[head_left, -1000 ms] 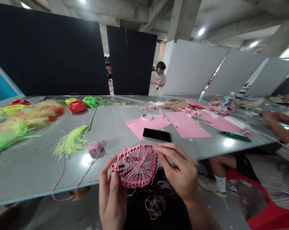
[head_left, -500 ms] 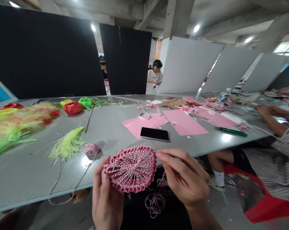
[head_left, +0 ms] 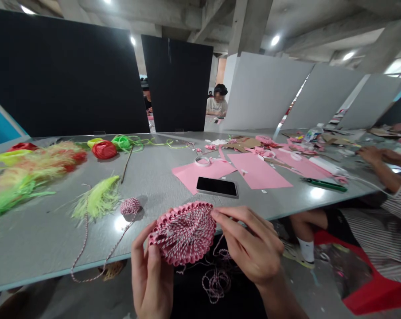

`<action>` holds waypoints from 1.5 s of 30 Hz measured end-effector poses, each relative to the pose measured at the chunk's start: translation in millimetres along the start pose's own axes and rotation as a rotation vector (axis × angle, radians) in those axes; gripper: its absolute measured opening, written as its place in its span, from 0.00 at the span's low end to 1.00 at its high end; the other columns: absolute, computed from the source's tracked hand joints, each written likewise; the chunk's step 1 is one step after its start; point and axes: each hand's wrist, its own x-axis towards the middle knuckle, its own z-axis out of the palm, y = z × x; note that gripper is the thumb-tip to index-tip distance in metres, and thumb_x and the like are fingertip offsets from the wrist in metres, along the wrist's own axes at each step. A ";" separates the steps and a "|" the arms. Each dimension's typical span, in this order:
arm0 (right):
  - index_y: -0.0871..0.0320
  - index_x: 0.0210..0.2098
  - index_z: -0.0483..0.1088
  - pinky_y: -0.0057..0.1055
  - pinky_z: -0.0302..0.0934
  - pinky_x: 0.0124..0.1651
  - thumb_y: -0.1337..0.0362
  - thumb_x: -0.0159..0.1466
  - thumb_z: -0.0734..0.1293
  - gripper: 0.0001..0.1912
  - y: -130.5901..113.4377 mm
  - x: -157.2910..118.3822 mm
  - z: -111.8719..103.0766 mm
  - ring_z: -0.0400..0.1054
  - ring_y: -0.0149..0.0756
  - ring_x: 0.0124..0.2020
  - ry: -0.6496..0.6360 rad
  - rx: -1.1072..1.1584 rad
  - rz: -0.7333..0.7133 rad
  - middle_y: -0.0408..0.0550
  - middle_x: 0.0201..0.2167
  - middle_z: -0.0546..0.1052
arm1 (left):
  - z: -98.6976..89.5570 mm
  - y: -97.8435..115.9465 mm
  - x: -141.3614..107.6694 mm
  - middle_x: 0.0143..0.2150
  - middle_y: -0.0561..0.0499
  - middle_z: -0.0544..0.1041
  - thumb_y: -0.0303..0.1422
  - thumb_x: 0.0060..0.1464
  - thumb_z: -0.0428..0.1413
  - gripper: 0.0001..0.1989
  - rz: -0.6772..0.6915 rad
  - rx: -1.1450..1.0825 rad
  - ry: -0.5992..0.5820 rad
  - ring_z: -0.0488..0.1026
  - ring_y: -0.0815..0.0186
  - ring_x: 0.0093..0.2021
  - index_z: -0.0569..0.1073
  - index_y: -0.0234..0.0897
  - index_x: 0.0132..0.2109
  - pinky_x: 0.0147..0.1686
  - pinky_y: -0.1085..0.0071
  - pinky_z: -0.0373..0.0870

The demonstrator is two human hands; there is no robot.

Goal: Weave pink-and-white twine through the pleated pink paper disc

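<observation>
A round woven disc (head_left: 183, 233) of pink-and-white twine, with a ruffled pink rim, is held up over the table's front edge. My left hand (head_left: 151, 275) grips its lower left side. My right hand (head_left: 252, 246) holds its right rim between the fingers and thumb. A small ball of the same twine (head_left: 130, 206) lies on the table to the left of the disc. A strand (head_left: 87, 256) from it loops over the edge. A loose tangle of twine (head_left: 216, 283) hangs below the disc over my dark lap.
On the grey table (head_left: 160, 188) lie a black phone (head_left: 216, 187), pink paper sheets (head_left: 258, 172), a tape roll (head_left: 203, 161), a yellow-green feather tuft (head_left: 97, 199) and a red plastic bundle (head_left: 104, 149). A co-worker's hand (head_left: 369, 155) rests at the right. Dark partitions stand behind.
The disc has tilted and turned a little in my hands, and my right fingers have moved along its rim. The view has shifted slightly.
</observation>
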 end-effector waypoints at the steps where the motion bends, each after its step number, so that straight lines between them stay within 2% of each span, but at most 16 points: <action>1: 0.56 0.61 0.77 0.36 0.78 0.42 0.84 0.70 0.66 0.26 0.2 -0.1 0.0 0.81 0.38 0.45 -0.003 -0.001 0.003 0.52 0.47 0.85 | -0.2 -0.1 0.5 0.61 0.49 0.83 0.45 0.65 0.65 0.18 -0.002 0.005 -0.001 0.82 0.63 0.57 0.79 0.50 0.60 0.50 0.75 0.81; 7: 0.59 0.59 0.78 0.35 0.78 0.45 0.83 0.70 0.67 0.23 2.5 0.2 5.5 0.79 0.38 0.46 -0.033 0.019 0.011 0.54 0.47 0.84 | -4.8 -3.6 0.5 0.60 0.46 0.84 0.45 0.65 0.65 0.20 -0.005 0.024 -0.056 0.83 0.58 0.56 0.78 0.50 0.61 0.47 0.71 0.83; 11: 0.56 0.61 0.77 0.47 0.77 0.56 0.79 0.73 0.67 0.21 8.8 -0.7 12.6 0.76 0.44 0.55 -0.144 -0.009 0.060 0.55 0.55 0.82 | -1.6 -2.9 -1.0 0.61 0.45 0.84 0.45 0.66 0.64 0.20 -0.027 -0.001 -0.047 0.83 0.57 0.58 0.77 0.49 0.61 0.49 0.69 0.83; 14: 0.55 0.62 0.77 0.53 0.76 0.60 0.77 0.74 0.65 0.21 11.4 -0.9 15.7 0.74 0.47 0.60 -0.205 0.019 0.096 0.56 0.60 0.80 | -0.1 -0.4 -1.0 0.62 0.44 0.83 0.45 0.66 0.63 0.19 -0.050 -0.022 -0.045 0.82 0.55 0.60 0.77 0.48 0.61 0.52 0.65 0.82; 17: 0.53 0.61 0.77 0.51 0.76 0.60 0.74 0.75 0.65 0.20 9.9 0.0 14.5 0.75 0.45 0.62 -0.192 0.174 0.187 0.54 0.60 0.81 | -2.8 1.3 3.0 0.59 0.45 0.84 0.45 0.66 0.64 0.18 -0.060 -0.046 -0.069 0.82 0.52 0.58 0.78 0.48 0.59 0.54 0.59 0.83; 20: 0.51 0.59 0.78 0.46 0.76 0.61 0.68 0.75 0.68 0.16 9.0 0.2 9.2 0.77 0.42 0.60 -0.169 0.382 0.385 0.52 0.58 0.83 | -6.3 2.0 10.4 0.56 0.44 0.85 0.45 0.63 0.65 0.17 -0.052 -0.070 -0.094 0.85 0.50 0.53 0.80 0.47 0.55 0.49 0.57 0.84; 23: 0.51 0.59 0.78 0.45 0.76 0.62 0.60 0.73 0.72 0.16 11.9 -0.4 1.6 0.80 0.43 0.58 -0.265 0.570 0.550 0.52 0.56 0.85 | -6.7 3.1 16.5 0.54 0.44 0.86 0.45 0.60 0.67 0.16 -0.047 -0.072 -0.093 0.85 0.52 0.49 0.81 0.45 0.51 0.46 0.59 0.84; 27: 0.51 0.59 0.79 0.41 0.79 0.57 0.54 0.77 0.67 0.16 14.6 -0.5 -6.7 0.83 0.42 0.52 -0.424 0.767 0.600 0.51 0.53 0.87 | -5.2 5.0 19.5 0.52 0.47 0.86 0.45 0.61 0.66 0.16 -0.118 -0.128 -0.070 0.85 0.55 0.50 0.81 0.45 0.53 0.50 0.61 0.82; 30: 0.50 0.57 0.80 0.39 0.78 0.56 0.55 0.79 0.64 0.15 13.3 -0.8 -7.6 0.83 0.40 0.52 -0.416 0.763 0.613 0.50 0.51 0.87 | -4.6 4.3 20.8 0.52 0.47 0.86 0.45 0.59 0.68 0.19 -0.177 -0.188 -0.041 0.85 0.54 0.51 0.80 0.45 0.54 0.50 0.61 0.81; 33: 0.51 0.52 0.81 0.39 0.78 0.56 0.54 0.76 0.69 0.12 13.3 -3.0 -3.5 0.83 0.40 0.51 -0.374 0.781 0.647 0.49 0.48 0.87 | -1.5 0.2 23.2 0.55 0.45 0.85 0.46 0.59 0.68 0.20 -0.194 -0.184 -0.047 0.85 0.52 0.53 0.79 0.45 0.55 0.51 0.58 0.81; 36: 0.54 0.49 0.81 0.35 0.79 0.53 0.54 0.72 0.74 0.11 16.4 -7.7 5.3 0.83 0.38 0.47 -0.379 0.937 0.739 0.49 0.45 0.87 | 6.0 -7.3 27.6 0.56 0.43 0.85 0.45 0.63 0.66 0.18 -0.121 -0.132 -0.072 0.83 0.53 0.57 0.77 0.43 0.54 0.55 0.59 0.78; 39: 0.56 0.46 0.81 0.29 0.79 0.45 0.56 0.68 0.78 0.12 20.1 -14.4 18.2 0.83 0.34 0.39 -0.329 1.084 0.883 0.48 0.40 0.87 | 13.4 -16.2 36.8 0.58 0.44 0.83 0.45 0.69 0.61 0.14 0.030 0.015 -0.098 0.80 0.56 0.59 0.75 0.44 0.55 0.59 0.61 0.73; 42: 0.57 0.41 0.83 0.26 0.78 0.40 0.56 0.62 0.82 0.14 21.0 -20.2 30.9 0.81 0.32 0.34 -0.176 1.140 1.023 0.46 0.36 0.86 | 13.8 -21.2 48.7 0.64 0.43 0.78 0.45 0.74 0.54 0.15 0.205 0.331 -0.160 0.73 0.55 0.66 0.74 0.44 0.59 0.68 0.56 0.64; 45: 0.55 0.37 0.84 0.24 0.77 0.40 0.57 0.59 0.84 0.12 17.3 -22.8 38.6 0.80 0.31 0.34 -0.073 1.066 1.133 0.45 0.34 0.86 | 6.9 -16.1 51.6 0.71 0.41 0.69 0.45 0.76 0.48 0.20 0.390 0.628 -0.198 0.63 0.52 0.73 0.71 0.44 0.65 0.72 0.48 0.56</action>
